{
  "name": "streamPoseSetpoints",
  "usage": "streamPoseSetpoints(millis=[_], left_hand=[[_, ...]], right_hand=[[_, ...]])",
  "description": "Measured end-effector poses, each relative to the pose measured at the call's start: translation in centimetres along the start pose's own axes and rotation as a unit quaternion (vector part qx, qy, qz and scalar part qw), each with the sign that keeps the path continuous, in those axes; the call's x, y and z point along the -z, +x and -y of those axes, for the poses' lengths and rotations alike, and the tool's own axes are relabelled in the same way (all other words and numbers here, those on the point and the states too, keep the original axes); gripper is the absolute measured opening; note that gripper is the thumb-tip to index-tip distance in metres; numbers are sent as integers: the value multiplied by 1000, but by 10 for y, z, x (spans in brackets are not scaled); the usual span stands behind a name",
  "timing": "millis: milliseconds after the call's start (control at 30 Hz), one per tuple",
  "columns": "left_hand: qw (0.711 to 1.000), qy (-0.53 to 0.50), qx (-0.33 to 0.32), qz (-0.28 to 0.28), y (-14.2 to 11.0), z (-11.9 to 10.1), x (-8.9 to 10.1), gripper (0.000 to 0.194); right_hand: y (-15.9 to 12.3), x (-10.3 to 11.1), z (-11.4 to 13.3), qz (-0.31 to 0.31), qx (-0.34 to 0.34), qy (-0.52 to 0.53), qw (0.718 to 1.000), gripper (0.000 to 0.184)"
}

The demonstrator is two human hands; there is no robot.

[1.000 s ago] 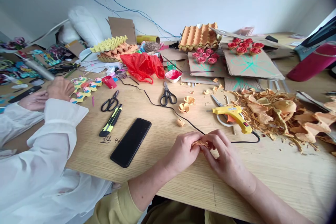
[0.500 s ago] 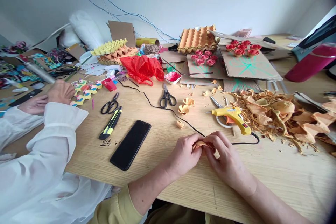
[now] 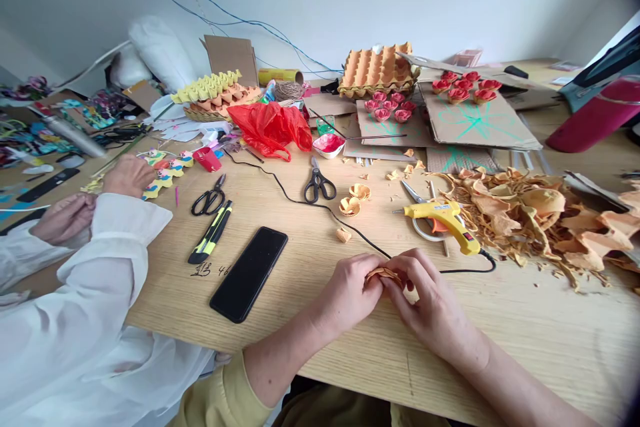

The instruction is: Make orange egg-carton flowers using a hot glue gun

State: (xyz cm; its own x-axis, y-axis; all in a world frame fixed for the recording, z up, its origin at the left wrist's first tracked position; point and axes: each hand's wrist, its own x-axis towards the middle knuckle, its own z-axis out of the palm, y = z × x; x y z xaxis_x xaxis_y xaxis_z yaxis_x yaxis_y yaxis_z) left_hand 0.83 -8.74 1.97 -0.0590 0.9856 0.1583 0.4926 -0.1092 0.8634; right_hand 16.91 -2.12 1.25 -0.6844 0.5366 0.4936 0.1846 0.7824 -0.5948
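Between my two hands, near the table's front edge, is an orange egg-carton piece (image 3: 384, 273), mostly hidden by the fingers. My left hand (image 3: 351, 293) is closed on its left side. My right hand (image 3: 425, 303) pinches it from the right, fingertips close to the left thumb. Beyond the hands lie two orange cup-shaped carton flowers (image 3: 350, 207) and a small rolled carton piece (image 3: 343, 235). The yellow glue gun (image 3: 440, 217) rests on its side to the right, partly over silver scissors (image 3: 414, 192) and a roll of tape.
Carton scraps (image 3: 520, 213) heap at right. A black phone (image 3: 249, 273), box cutter (image 3: 213, 233) and black scissors (image 3: 319, 183) lie leftward. Red-painted flowers (image 3: 463, 87) stand on cardboard (image 3: 480, 123) behind. A black cord (image 3: 280, 188) crosses the table. A co-worker's hands (image 3: 127, 175) are far left.
My hands stay almost in place, with the carton piece turned slightly between the fingers. The co-worker's hands have moved apart, one toward the yellow painted carton strip.
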Motion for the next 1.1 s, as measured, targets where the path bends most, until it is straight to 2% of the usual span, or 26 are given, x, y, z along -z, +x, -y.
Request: streamPoseSetpoints(millis=[67,233,400,567,633,700,767,867,967,1100], left_hand=[[1000,16,-12,3,0,0,0,29],[999,-15,29,2,0,-1,0,30],[999,21,30,18,1,1,1,25],[997,65,29,-29,3,4,7,24],[994,97,37,-34,4,4,12,20],[989,132,52,-31,5,5,17,17],[984,162,70,-26,6,6,20,17],[980,183,75,-17,6,10,20,17],[983,169,59,-46,7,12,20,14],[982,148,41,-107,9,12,30,16]], right_hand=[[1,0,1,5,4,1,1000,16],[3,0,2,-18,2,-4,1000,16],[2,-3,1,16,-13,11,1000,17],[3,0,2,32,-21,9,999,6],[4,6,0,38,-14,-8,999,12],[6,16,-7,5,-15,-49,999,17],[8,29,-21,-61,-33,-114,991,16],[8,46,-50,-143,-75,-225,961,18],[6,55,-74,-151,-122,-302,933,34],[5,54,-85,-99,-171,-318,927,39]])
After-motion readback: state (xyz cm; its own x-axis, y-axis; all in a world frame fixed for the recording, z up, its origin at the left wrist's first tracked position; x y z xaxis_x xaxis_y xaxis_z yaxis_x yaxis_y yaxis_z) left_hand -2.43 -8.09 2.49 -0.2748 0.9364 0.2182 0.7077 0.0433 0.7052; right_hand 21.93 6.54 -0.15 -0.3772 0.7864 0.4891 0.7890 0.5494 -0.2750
